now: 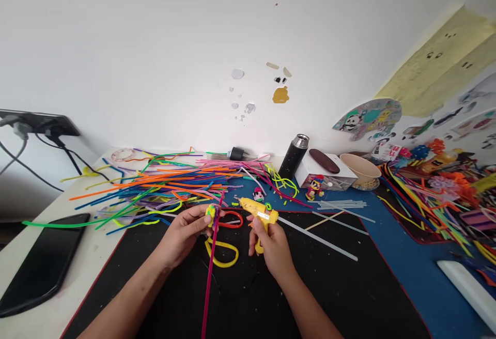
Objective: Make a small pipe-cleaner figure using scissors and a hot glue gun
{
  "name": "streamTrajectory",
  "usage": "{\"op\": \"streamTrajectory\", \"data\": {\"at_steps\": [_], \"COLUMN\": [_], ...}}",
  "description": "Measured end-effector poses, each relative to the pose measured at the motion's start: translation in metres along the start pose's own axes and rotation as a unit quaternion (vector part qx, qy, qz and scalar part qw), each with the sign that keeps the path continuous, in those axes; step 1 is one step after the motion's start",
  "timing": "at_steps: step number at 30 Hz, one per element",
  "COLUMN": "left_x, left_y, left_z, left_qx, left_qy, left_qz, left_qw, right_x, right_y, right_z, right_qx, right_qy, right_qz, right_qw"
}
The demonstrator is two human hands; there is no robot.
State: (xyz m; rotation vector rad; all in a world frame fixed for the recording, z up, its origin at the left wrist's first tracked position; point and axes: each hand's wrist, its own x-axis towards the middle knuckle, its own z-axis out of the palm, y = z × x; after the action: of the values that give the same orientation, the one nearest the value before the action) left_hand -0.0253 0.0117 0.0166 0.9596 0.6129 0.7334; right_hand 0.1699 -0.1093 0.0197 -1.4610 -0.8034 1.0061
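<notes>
Pinched in my left hand (185, 233) is a small yellow and green pipe-cleaner piece (211, 215). A long magenta pipe cleaner (210, 282) runs down across it toward the lower edge of the view. My right hand (273, 243) grips a yellow hot glue gun (258, 211) by its handle, its nozzle pointing left toward the piece but apart from it. A long clear glue stick (321, 240) extends from the gun's rear. Between and below the hands lie scissors with red and yellow handles (225, 264), partly hidden by the left hand.
Many loose pipe cleaners (155, 184) spread over the table's back left. Behind stand a black thermos (294, 157), a white box (325, 171) and a small pipe-cleaner figure (315, 187). More glue sticks (341, 204) lie right, a black tablet-like slab (41, 261) left.
</notes>
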Motion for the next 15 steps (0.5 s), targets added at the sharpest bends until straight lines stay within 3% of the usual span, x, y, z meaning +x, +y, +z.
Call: {"op": "streamTrajectory", "data": {"at_steps": [7,15], "left_x": [0.0,-0.001], "left_y": [-0.007,-0.012], "left_z": [-0.001,0.008], "left_qx": [0.076,0.034], "left_qy": [-0.024,-0.038], "left_qz": [-0.02,-0.043], "left_qw": [0.997,0.998], "right_x": [0.002,0.002], "right_y": [0.008,0.015], "right_z": [0.001,0.007], "right_qx": [0.03,0.047], "right_qy": [0.049,0.05], "right_qz": [0.031,0.039], "right_qw": [0.998,0.997]}}
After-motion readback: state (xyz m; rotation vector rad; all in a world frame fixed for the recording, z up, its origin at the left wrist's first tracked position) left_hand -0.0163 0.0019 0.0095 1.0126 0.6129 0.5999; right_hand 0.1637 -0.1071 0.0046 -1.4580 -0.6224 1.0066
